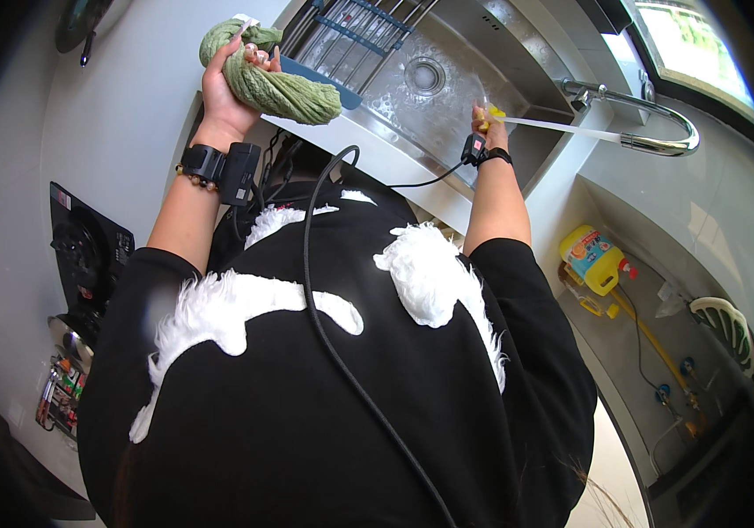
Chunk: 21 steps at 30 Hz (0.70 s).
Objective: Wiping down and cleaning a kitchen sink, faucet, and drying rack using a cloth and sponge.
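My left hand (228, 92) grips a bunched, twisted green cloth (284, 96), raised at the near left edge of the sink. Over the steel sink basin (410, 125), my right hand (494, 129) holds a small yellow object (497, 112), partly hidden by the fingers, with something clear beside it. A stream of water runs from the chrome faucet (670, 142) onto that hand and object. Suds and water lie around the drain (425, 76). Both wrists carry black straps with small box devices.
A blue-ended metal rack (363, 33) spans the sink's left part. A black cable (311, 264) hangs across my shirt. Lower right, a yellow jug (591, 257) with a red cap stands in an open cabinet near a yellow hose (654, 350). At left is a black cooktop (86, 244).
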### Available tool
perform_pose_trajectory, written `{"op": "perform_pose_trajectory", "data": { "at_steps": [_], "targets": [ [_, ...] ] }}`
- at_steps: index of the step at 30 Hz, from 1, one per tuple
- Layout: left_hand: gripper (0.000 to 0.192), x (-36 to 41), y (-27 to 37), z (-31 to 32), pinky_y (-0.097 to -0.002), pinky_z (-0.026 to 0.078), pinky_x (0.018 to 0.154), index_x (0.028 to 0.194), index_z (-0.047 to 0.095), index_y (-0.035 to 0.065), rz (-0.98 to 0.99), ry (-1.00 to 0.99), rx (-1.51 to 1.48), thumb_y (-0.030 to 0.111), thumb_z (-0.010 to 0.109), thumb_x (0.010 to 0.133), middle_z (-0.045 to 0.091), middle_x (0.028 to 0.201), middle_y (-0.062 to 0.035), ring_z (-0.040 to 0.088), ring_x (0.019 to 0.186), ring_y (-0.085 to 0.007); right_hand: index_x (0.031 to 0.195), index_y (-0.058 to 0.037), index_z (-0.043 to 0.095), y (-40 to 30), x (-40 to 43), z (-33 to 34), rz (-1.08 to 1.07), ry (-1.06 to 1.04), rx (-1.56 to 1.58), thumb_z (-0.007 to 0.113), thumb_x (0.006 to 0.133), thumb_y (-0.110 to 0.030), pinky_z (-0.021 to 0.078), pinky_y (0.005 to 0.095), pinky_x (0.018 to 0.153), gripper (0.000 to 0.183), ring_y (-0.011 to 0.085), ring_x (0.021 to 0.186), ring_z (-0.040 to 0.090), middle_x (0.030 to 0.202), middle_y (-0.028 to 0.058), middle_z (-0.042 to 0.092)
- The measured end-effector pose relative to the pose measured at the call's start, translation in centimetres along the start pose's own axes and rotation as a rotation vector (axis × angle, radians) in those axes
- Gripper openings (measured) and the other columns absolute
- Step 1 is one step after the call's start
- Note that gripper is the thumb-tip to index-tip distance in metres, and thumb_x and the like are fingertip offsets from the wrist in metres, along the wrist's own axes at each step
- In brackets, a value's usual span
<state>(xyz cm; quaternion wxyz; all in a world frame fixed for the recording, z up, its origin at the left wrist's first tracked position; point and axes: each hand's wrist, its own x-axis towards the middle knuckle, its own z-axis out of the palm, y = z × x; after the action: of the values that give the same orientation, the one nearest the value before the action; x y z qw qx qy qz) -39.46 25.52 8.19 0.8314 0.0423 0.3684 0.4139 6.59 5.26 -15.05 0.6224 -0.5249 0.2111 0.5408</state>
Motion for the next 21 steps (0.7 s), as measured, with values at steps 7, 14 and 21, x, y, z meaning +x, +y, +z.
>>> {"op": "perform_pose_trajectory", "data": {
  "at_steps": [7, 14, 21],
  "targets": [
    [0.023, -0.7, 0.0, 0.9, -0.0312, 0.051, 0.084, 0.079, 0.053, 0.0083, 0.013, 0.010, -0.031, 0.027, 0.063, 0.088, 0.055, 0.070, -0.0036, 0.056, 0.068, -0.0153, 0.112, -0.0049, 0.048, 0.6, -1.5, 1.9, -0.085, 0.090, -0.289, 0.061, 0.088, 0.001, 0.0437, 0.0229, 0.042, 0.028, 0.0242, 0.065, 0.065, 0.089, 0.0162, 0.063],
    [0.022, -0.2, 0.1, -0.2, -0.0315, 0.050, 0.082, 0.078, 0.053, 0.0090, 0.016, 0.027, -0.023, 0.027, 0.063, 0.087, 0.055, 0.071, -0.0029, 0.056, 0.068, -0.0149, 0.093, 0.0000, 0.057, 2.1, -2.8, 3.5, -0.331, 0.261, -0.859, 0.070, 0.082, -0.011, 0.0413, 0.0276, 0.036, 0.020, 0.0186, 0.049, 0.061, 0.074, 0.0133, 0.064],
    [0.022, -0.2, 0.0, -0.5, -0.0326, 0.050, 0.082, 0.079, 0.054, 0.0089, 0.021, 0.017, -0.001, 0.027, 0.063, 0.087, 0.055, 0.071, -0.0031, 0.057, 0.068, -0.0156, 0.093, 0.0061, 0.060, 1.8, -4.2, 5.5, -0.516, 0.365, -1.358, 0.072, 0.081, -0.026, 0.0520, 0.0376, 0.044, 0.036, 0.0262, 0.056, 0.066, 0.077, 0.0197, 0.067]
  ]
}}
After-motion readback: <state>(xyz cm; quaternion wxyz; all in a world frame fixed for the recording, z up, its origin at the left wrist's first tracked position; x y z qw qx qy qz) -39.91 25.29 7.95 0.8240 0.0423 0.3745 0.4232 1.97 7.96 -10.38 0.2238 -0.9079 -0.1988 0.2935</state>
